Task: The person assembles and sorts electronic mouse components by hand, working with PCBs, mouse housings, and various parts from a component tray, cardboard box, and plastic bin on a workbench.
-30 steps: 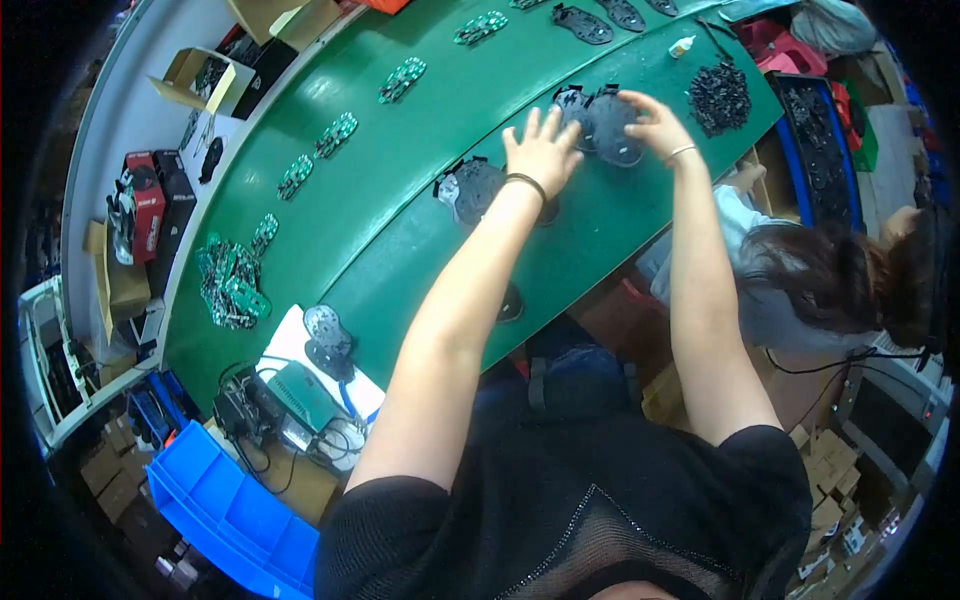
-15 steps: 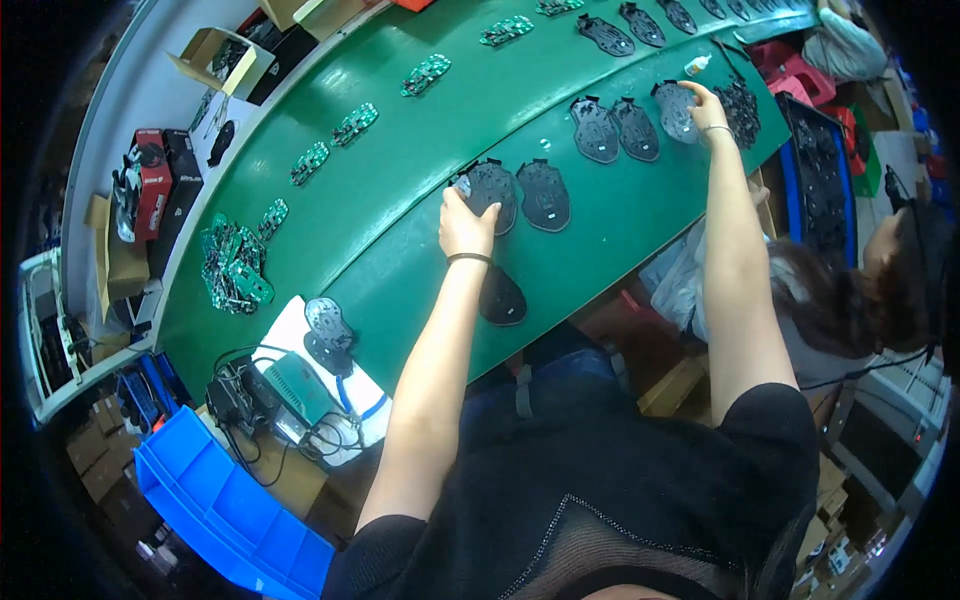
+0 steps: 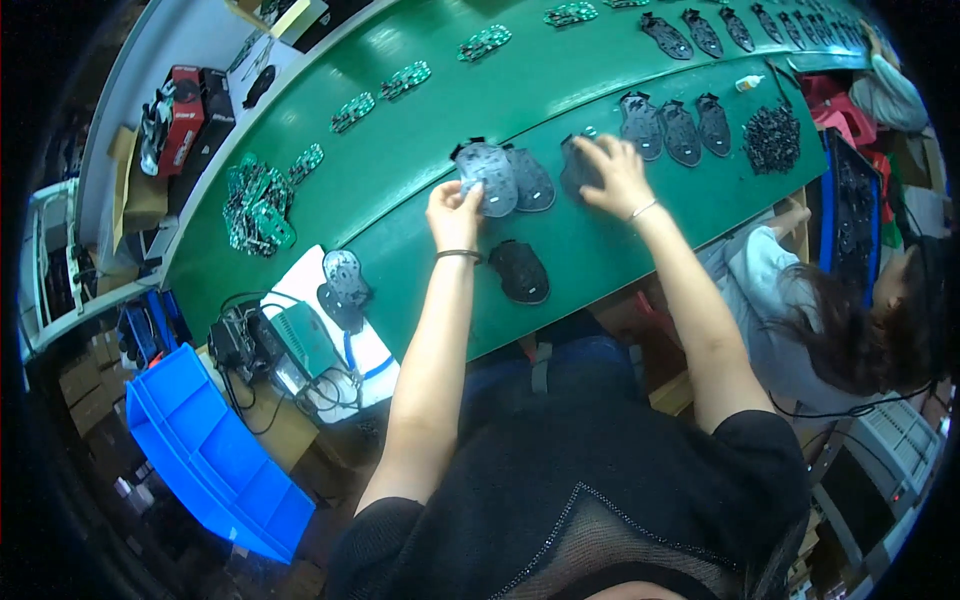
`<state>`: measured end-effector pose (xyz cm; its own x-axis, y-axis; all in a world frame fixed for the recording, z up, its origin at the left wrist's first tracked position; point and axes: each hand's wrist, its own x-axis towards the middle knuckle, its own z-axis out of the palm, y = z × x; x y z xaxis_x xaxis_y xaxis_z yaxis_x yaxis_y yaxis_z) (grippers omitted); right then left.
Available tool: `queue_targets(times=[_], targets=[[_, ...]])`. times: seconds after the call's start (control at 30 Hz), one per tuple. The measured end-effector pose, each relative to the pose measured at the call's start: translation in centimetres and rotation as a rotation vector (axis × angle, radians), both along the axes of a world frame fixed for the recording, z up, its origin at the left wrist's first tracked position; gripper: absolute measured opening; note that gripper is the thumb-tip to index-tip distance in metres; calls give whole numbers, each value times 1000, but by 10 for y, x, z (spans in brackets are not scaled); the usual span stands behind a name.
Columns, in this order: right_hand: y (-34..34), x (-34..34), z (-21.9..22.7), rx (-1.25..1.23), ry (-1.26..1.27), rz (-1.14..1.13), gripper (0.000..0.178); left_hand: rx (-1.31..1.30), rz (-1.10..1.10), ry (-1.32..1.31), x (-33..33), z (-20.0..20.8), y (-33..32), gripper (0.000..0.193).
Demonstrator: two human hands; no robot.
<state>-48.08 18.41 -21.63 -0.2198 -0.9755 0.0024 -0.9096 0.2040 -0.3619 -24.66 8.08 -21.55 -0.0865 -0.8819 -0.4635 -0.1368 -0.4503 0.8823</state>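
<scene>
My left hand (image 3: 455,217) is closed on the lower left edge of a black mouse base plate (image 3: 488,182), pinched under the thumb. That plate overlaps a second black base plate (image 3: 533,180) just right of it. My right hand (image 3: 618,178), somewhat blurred, curls its fingers and thumb round another black base plate (image 3: 574,168). Nearer to me, a darker black mouse-shaped piece (image 3: 520,272) lies alone on the green table (image 3: 420,300). Beyond the right hand, three more base plates (image 3: 681,134) lie side by side.
Green circuit boards (image 3: 405,80) form a line along the far side, with a heap of boards (image 3: 258,205) at left. A soldering station (image 3: 295,335) and blue bin (image 3: 215,450) stand at left. Small black parts (image 3: 772,140) are piled at right, near a co-worker (image 3: 790,310).
My right hand has left the row of three base plates and come left to another plate. My left hand has raised its plate slightly. The whole view has shifted.
</scene>
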Motion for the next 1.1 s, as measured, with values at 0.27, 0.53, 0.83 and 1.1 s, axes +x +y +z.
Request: queue_targets(times=[0.27, 0.53, 0.83, 1.1], targets=[[-39, 46, 20, -61, -35, 241, 75, -225, -4, -571, 40, -22, -3, 39], [-33, 67, 5, -164, 111, 163, 57, -433, -179, -780, 24, -11, 5, 40], [20, 119, -10, -9, -506, 48, 18, -254, -106, -506, 184, -20, 55, 16], [7, 124, -20, 51, -433, 13, 15, 79, 92, -263, 242, -3, 104, 14]])
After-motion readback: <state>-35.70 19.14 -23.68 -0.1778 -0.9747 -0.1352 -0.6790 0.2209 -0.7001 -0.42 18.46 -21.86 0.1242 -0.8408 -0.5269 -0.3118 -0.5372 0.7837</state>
